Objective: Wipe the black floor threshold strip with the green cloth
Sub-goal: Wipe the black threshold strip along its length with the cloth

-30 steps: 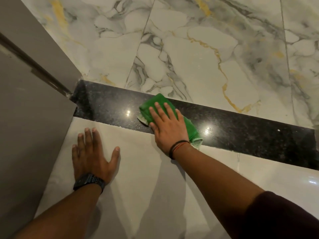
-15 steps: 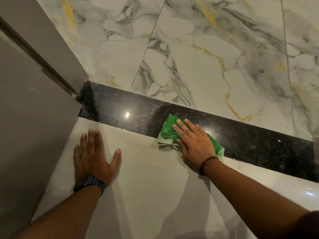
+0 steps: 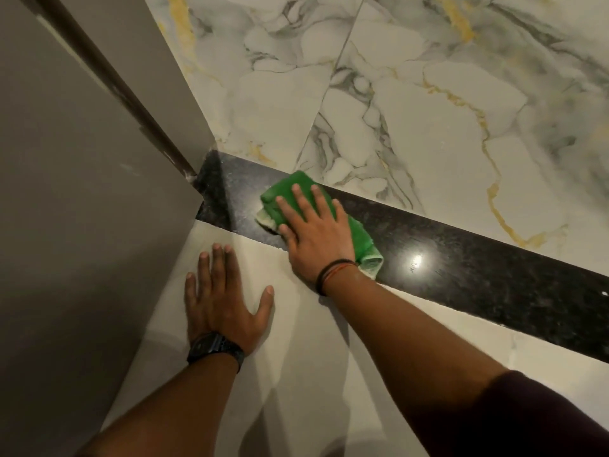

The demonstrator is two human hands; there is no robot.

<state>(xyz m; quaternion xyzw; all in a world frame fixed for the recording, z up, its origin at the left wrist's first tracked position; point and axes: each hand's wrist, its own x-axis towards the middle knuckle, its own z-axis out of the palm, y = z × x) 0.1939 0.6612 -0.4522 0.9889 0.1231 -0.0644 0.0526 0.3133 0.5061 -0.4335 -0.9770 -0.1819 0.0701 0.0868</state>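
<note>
A black speckled threshold strip (image 3: 478, 268) runs across the floor from the wall corner at left to the right edge. A folded green cloth (image 3: 290, 189) lies on its left part. My right hand (image 3: 313, 232) presses flat on the cloth, fingers spread and pointing toward the far left. The cloth shows beyond my fingertips and beside my wrist. My left hand (image 3: 220, 298) rests flat with fingers apart on the pale tile just in front of the strip, holding nothing. It wears a black watch.
A grey wall or door panel (image 3: 82, 192) with a dark vertical edge (image 3: 131, 94) fills the left side and meets the strip's left end. White marble tiles (image 3: 412, 110) with grey and gold veins lie beyond the strip. Plain pale tile (image 3: 329, 374) lies in front.
My right hand has slid the cloth back to the left along the strip, toward the wall corner, after moving right half a second ago. The left hand has stayed planted.
</note>
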